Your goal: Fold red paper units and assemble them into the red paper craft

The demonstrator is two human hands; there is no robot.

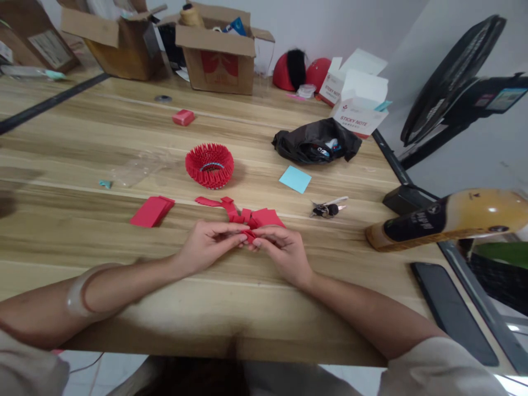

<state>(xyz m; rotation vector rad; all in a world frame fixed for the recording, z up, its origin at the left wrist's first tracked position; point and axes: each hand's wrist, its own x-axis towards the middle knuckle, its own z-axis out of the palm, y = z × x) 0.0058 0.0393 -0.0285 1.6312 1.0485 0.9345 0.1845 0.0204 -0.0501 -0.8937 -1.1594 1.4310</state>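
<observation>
Left hand (208, 245) and right hand (284, 247): fingertips of both pinched closed on a folded red paper piece (249, 236), held between them. Whether it touches the table (231, 308) cannot be told.

Containers: red paper bowl (196, 169), built of pointed pieces, upright beyond the hands, a bluish ring visible inside. Rear cardboard box (223, 71), open, contains a thread cone (192, 16) and a blue item (236, 26). Sticky-note box (358, 116), flaps raised, blue paper at its corner. Black plastic bag (292, 146), gaping; contents not identifiable.

Edges and room: wood surface shows between the hands and the table's near edge. Loose red paper strips (231, 209) lie just beyond the fingers; a red paper stack (150, 213) sits left. A smartphone (451, 311) lies along the right edge, near a yellow bottle (474, 212).
</observation>
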